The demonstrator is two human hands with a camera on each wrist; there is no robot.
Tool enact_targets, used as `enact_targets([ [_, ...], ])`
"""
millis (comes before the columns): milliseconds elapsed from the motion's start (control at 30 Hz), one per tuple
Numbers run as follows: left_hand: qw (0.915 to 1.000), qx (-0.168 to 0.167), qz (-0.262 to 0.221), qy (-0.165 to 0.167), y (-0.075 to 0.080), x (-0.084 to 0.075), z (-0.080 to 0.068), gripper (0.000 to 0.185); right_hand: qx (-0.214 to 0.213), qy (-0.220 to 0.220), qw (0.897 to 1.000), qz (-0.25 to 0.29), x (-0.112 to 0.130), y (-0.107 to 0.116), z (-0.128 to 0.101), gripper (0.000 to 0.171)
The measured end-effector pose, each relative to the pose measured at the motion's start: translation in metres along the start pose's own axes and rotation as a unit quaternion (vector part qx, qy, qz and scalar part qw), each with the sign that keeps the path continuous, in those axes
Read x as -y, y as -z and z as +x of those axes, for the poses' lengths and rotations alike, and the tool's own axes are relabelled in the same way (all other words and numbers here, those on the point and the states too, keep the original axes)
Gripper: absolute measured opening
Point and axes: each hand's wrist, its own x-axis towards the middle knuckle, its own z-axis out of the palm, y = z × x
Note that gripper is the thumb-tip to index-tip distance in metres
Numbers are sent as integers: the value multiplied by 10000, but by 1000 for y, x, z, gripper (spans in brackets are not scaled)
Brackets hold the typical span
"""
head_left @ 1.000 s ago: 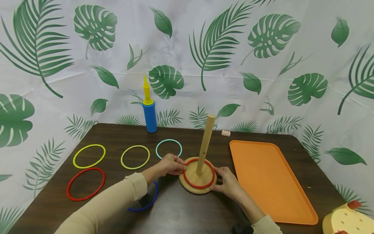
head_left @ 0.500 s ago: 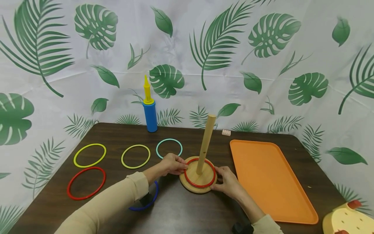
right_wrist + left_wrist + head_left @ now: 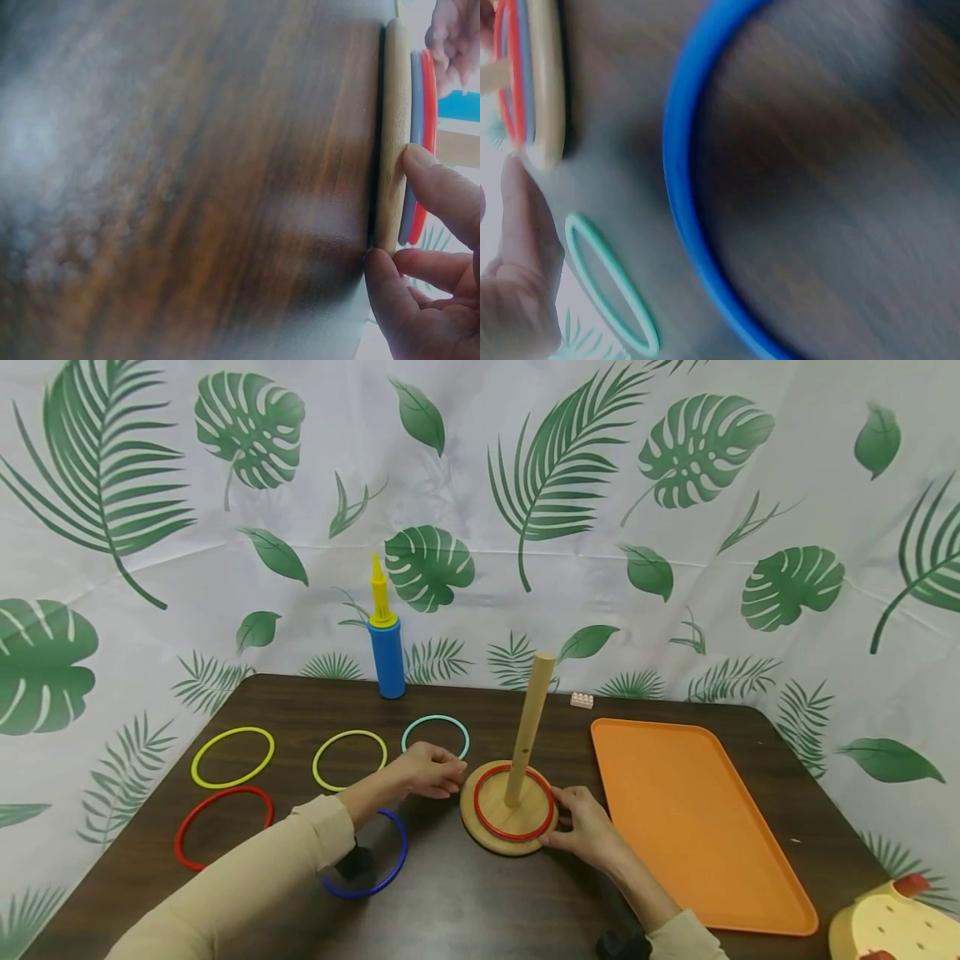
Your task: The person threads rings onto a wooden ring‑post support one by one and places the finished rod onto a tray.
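The right hand (image 3: 587,831) is holding the round, pale wooden base (image 3: 493,806) at its edge, thumb and forefinger pressing the rim at separate spots, and steadying it seems to be the step in hand. Done well, that hand would be keeping its grip light and low on the wood, clear of the rings, so the base is neither sliding nor tilting on the dark wood-grain desk (image 3: 465,902). The left hand (image 3: 429,770), fingers bent a little and holding nothing visible, would best be staying clear of the thin red ring (image 3: 513,838). That ring is lying around the thick wooden peg (image 3: 531,722), on top of a grey-blue ring (image 3: 417,105). Both rings are sitting just inside the right hand's fingertips; the base is resting just beside the left hand, apart from it. Whether the left hand is touching the slim teal ring (image 3: 467,739) behind it, I cannot tell.
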Motion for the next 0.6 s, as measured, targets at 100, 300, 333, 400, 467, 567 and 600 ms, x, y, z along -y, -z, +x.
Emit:
enact_targets([
  [100, 9993, 212, 235, -219, 16, 1, -8, 29, 6, 19, 10000, 25, 0, 0, 0, 70],
  [300, 9957, 375, 696, -485, 48, 9, -28, 31, -2, 9, 10000, 39, 2, 0, 0, 71],
  [333, 9950, 379, 776, -494, 53, 11, -31, 32, -8, 6, 10000, 38, 2, 0, 0, 71],
  [400, 9937, 384, 919, -511, 63, 16, -38, 31, -26, -8, 10000, 22, 2, 0, 0, 71],
  [467, 9931, 326, 1009, -505, 71, 22, -45, 29, -29, -12, 10000, 5, 1, 0, 0, 71],
  [567, 9920, 260, 1121, -513, 83, 31, -55, 29, -42, -8, 10000, -16, 1, -1, 0, 71],
  [600, 9918, 221, 1157, -498, 86, 34, -58, 29, -39, 7, 10000, -18, 1, -1, 0, 71],
])
